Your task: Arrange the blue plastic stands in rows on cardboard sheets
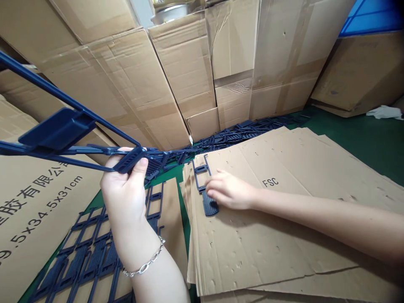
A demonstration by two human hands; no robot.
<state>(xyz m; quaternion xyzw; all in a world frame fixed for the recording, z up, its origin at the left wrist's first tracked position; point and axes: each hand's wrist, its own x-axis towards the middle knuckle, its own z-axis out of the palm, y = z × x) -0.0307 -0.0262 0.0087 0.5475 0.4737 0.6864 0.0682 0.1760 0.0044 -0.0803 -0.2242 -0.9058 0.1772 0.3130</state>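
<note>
My left hand (124, 185), raised at the left, is closed round the end of several dark blue plastic frames (57, 130). They stick out to the left, with long thin rails and a flat plate between them. Another dark blue plastic frame (202, 169) with a ribbed end lies flat on a stack of cardboard sheets (268, 227). Its side is touched by my right hand (229, 189), whose fingers are curled in on it. The fingertips partly cover the frame, and the thumb is mostly hidden.
Rows of similar blue frames (88, 261) lie on cardboard at the lower left. A loose heap of blue parts (233, 136) spreads over the green floor (360, 136) behind the stack. Large cardboard boxes (123, 84) wall off the back. A printed carton (28, 227) stands left.
</note>
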